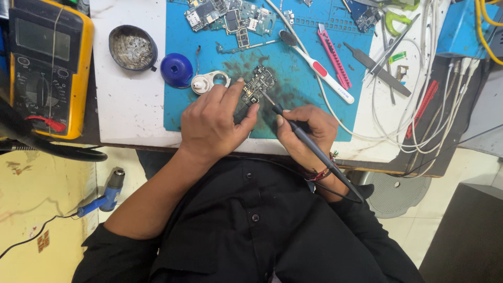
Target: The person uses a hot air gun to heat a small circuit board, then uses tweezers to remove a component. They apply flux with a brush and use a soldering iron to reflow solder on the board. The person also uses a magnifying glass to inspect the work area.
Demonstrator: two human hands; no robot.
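Observation:
A small black circuit board (258,84) lies on the blue work mat (298,63), on a dark stained patch. My left hand (215,123) presses on the board's near left edge with thumb and fingertips and holds it flat. My right hand (306,133) grips a slim dark soldering iron (309,144) like a pen. The iron's metal tip touches the board's near right edge. Its cable runs back over my black shirt.
A yellow multimeter (47,63) sits at far left, beside a tin of metal wool (132,48), a blue round spool (176,69) and a white ring part (209,82). More boards (230,18), a toothbrush (319,68), pink cutter (335,55), tweezers (377,68) and white cables (419,105) lie beyond and right.

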